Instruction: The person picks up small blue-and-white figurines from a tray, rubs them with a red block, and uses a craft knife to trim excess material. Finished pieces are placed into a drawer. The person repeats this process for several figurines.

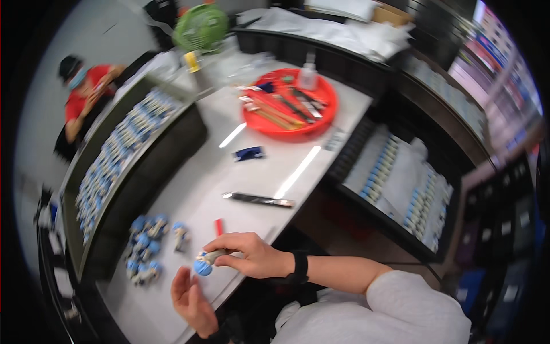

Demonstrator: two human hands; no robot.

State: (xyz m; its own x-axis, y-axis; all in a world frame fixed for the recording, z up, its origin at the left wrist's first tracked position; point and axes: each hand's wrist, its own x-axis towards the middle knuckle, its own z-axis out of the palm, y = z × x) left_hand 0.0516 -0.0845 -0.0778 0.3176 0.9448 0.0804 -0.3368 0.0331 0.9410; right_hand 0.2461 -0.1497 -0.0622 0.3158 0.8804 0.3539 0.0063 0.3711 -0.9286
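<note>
A small figurine with a blue head [203,266] is pinched between the thumb and fingers of my right hand [245,253], above the table's near edge. Just left of it, my left hand [192,301] has its fingers apart and holds nothing. One similar blue-headed figurine [181,236] lies alone on the white table [200,192]. Beside it is a loose cluster of more figurines [144,246]. A red stick-like piece [219,226] lies just beyond my right hand, and farther off is a dark, slim tool with a silver tip [258,199].
A deep bin [172,163] packed with figurines stands along the left. At the back, a red round tray [269,133] carries several tools and a bottle [307,73]. A dark blue piece [248,153] lies mid-table. Black crates [395,226] with figurine rows stand right. Another person [86,97] is far left.
</note>
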